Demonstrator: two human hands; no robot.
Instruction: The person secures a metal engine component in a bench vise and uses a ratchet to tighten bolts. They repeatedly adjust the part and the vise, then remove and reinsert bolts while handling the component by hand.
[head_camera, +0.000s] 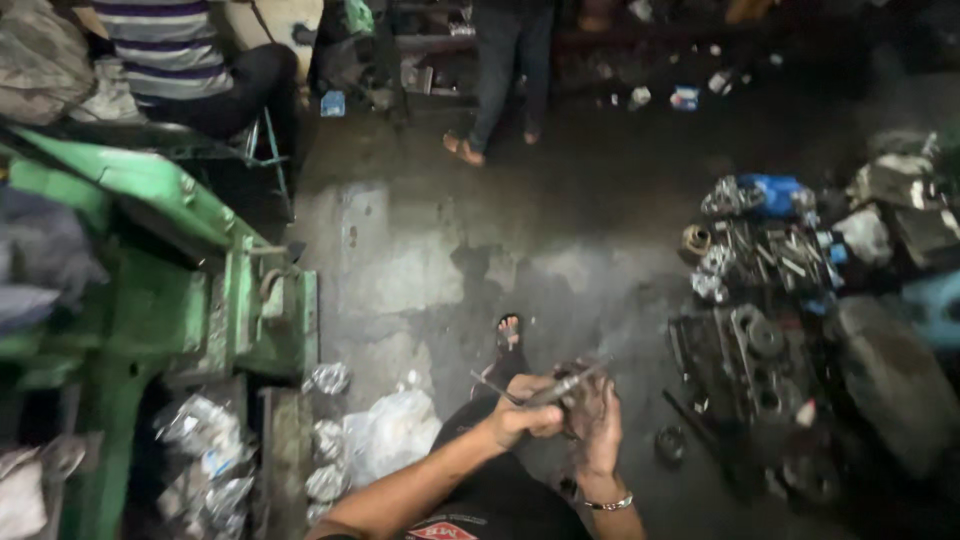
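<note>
Step in hand: the person appears to be working a slim metal tool (540, 392) into a small dark metal part (578, 392), both held up in front of the body above the concrete floor (420, 260).
Left hand (522, 412): clenched around the tool's handle end; the shaft runs from this grip across towards the part.
Right hand (598, 425): fingers curled about the part, grasping it from behind; a metal bracelet (610, 503) sits at the wrist.
Part relative to grip: inside the right hand's grip, touching the tool, just beside the left hand's knuckles.
Next move, as judged: it seems to call for a steady hold on the part while the tool is turned or levered; the blur hides which.
Surroundings, relative to the part: green machine (150, 270) well apart to the left; plastic bags (390, 430) near, lower left; a heap of engine parts (760, 290) near, to the right; sandalled foot (508, 335) just above.
Other people: a seated person in a striped shirt (165, 45) and a standing person's legs (505, 75), both far beyond the part.
</note>
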